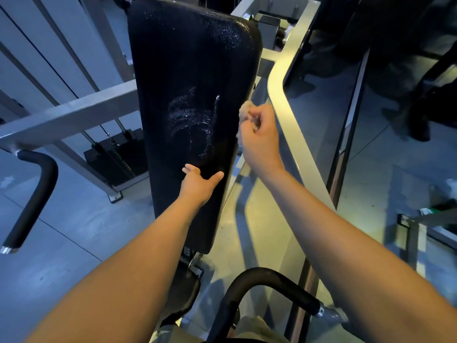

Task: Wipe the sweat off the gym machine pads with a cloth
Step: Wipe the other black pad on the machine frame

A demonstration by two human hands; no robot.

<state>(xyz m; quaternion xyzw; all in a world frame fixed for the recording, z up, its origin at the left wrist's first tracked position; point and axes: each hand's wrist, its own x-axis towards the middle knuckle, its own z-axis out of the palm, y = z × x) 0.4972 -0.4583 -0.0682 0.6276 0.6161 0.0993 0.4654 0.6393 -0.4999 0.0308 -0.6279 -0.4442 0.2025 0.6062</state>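
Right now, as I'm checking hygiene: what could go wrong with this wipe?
The cloth is bunched in the right hand at the back pad edge, so it may only smear the wet streaks. The droplets near the top could be missed. The left hand, bare on the pad, may pick up sweat.

I count one long black pad in the middle of the frame. On it there are two wet patches, one near its upper right corner and one at its centre. There are two bare hands, the left hand and the right hand, and one crumpled cloth. I see two black padded handles, one at the left edge and one at the bottom. One weight stack is at the middle left.
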